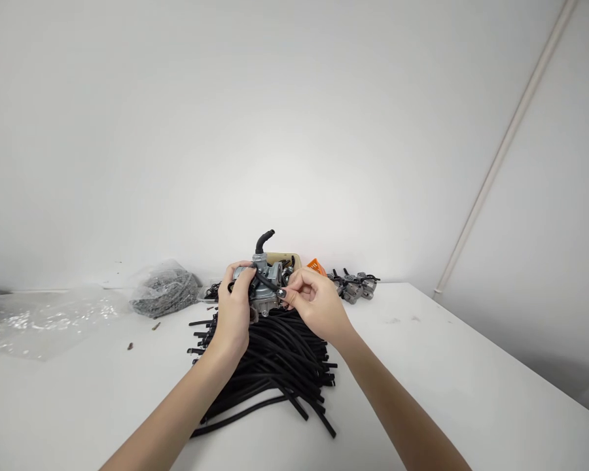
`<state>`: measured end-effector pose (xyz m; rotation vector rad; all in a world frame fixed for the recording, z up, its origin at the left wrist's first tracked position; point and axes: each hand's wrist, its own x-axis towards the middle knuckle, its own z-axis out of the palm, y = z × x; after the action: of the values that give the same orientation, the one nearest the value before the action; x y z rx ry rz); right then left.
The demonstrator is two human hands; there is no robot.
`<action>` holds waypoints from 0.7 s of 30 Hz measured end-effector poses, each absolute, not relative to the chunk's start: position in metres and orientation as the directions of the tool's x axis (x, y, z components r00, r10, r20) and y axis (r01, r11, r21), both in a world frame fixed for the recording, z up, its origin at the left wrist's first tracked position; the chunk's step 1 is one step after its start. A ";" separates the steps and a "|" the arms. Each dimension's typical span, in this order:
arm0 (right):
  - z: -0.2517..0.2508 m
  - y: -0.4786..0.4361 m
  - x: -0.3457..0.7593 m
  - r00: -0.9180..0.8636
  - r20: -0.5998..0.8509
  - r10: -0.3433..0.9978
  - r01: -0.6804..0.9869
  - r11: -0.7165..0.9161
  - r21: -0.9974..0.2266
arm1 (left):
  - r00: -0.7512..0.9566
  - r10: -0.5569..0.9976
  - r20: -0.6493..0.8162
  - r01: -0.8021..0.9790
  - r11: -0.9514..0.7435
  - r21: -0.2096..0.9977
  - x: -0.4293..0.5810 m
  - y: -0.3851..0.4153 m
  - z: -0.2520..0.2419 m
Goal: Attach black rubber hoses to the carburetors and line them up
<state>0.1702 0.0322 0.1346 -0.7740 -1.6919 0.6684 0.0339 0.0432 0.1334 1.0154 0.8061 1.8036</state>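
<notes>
My left hand [234, 304] grips a grey metal carburetor [264, 302] from the left side, above the table. A short curved black rubber elbow [264, 241] rises from its top. My right hand [314, 302] pinches a thin black rubber hose [267, 282] between thumb and fingers, where the hose runs across the carburetor's front. Below both hands lies a large pile of cut black rubber hoses [275, 376], and my left wrist passes over it. My hands hide part of the carburetor.
The white table [422, 366] ends at a wall behind and to the right. Further carburetors [354, 286] lie at the back right, beside an orange object [317, 267] and a tan tray [283, 259]. A plastic bag of grey small parts [164, 290] and clear plastic sheeting [44, 320] lie left.
</notes>
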 end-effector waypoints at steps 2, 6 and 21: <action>0.134 0.035 0.170 -0.163 0.615 0.771 0.196 0.637 -0.746 | -0.258 0.923 0.284 -0.381 -0.368 0.848 0.034 0.042 0.134; 0.137 0.036 0.174 -0.149 0.607 0.781 0.262 0.623 -0.737 | -0.233 0.940 0.250 -0.362 -0.323 0.874 0.034 0.038 0.137; 0.149 0.027 0.182 -0.374 0.432 0.821 -0.233 0.368 -0.900 | -0.038 0.958 0.286 -0.365 -0.280 0.888 0.030 0.026 0.146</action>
<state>0.1816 0.0269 0.1489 -0.5438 -1.5631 1.2389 0.0300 0.0261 0.1457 1.1302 0.7601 1.5591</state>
